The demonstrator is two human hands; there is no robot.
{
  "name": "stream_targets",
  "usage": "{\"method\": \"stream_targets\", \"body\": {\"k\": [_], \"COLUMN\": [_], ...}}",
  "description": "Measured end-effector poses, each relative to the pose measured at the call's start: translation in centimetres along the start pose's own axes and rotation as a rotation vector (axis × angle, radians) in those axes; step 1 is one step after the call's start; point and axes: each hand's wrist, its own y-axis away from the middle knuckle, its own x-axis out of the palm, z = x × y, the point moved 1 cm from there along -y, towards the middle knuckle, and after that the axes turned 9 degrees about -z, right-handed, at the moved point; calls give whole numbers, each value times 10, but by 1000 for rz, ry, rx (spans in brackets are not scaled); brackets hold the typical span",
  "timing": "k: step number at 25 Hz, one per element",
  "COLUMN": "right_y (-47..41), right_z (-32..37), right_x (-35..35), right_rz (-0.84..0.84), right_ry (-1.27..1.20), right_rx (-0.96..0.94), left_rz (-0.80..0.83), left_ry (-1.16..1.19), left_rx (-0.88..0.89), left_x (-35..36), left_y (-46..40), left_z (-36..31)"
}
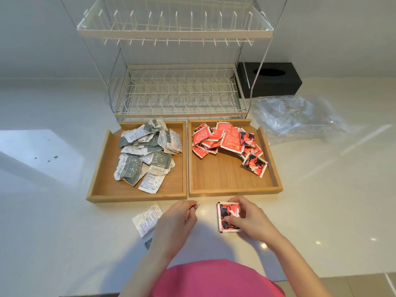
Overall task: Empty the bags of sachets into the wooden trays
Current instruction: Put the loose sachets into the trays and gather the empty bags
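Now resting on the white tabletop [64, 211], just in front of two wooden trays set side by side. Left hand [174, 219] curling loosely, pinching something small and dark at the fingertips [194, 205], too small to identify, and partly covering a grey-and-white sachet [146, 219] lying flat beneath it. Right hand [246, 217] pressing down on a red-and-black sachet [227, 217], fingers closing over its right edge. Sitting heaped toward the back of the left tray [100, 168]: a pile of grey-and-white sachets [147, 151]. Filling the far half of the right tray [227, 179]: red sachets [227, 140]. Lying crumpled to the right, near a black tissue box [272, 82]: clear plastic bags [297, 118]. Standing behind the trays: a white wire dish rack [180, 91]
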Motion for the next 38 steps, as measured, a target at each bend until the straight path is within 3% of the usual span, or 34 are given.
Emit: {"method": "stream_targets", "body": {"k": [2,6,9,13,20,25,28,34,36,38], "right_y": [-1,-26,-45,-55,-55,-39,-21,11,18,20], "right_z": [14,37,48,57,56,65,74,68,64,62], "right_x": [-10,-23,-26,-28,-30,-27,-5,81,101,112], "right_rz": [54,-109,-243,-256,-289,-375,-278,157,204,211], "right_ry": [-216,-294,-152,102,241,226,218,429,485,549], "right_rx": [9,-38,-87,-149,-196,-318,-405,-468,-475,-523], "left_rz": [-69,-119,-92,-69,27,-26,-68,-17,44,4], "left_ry": [158,176,17,-122,-71,8,26,-67,-194,-239], "left_rx": [56,146,198,207,157,126,63,-121,-166,-168], "left_x": [-11,-17,-12,-7,-5,-28,-43,-46,-41,-38], "left_y": [-11,-55,-79,-90,-86,-72,-50,-1,11,20], "left_z": [-14,-29,-38,-48,-48,-31,-11,46,61,67]}}
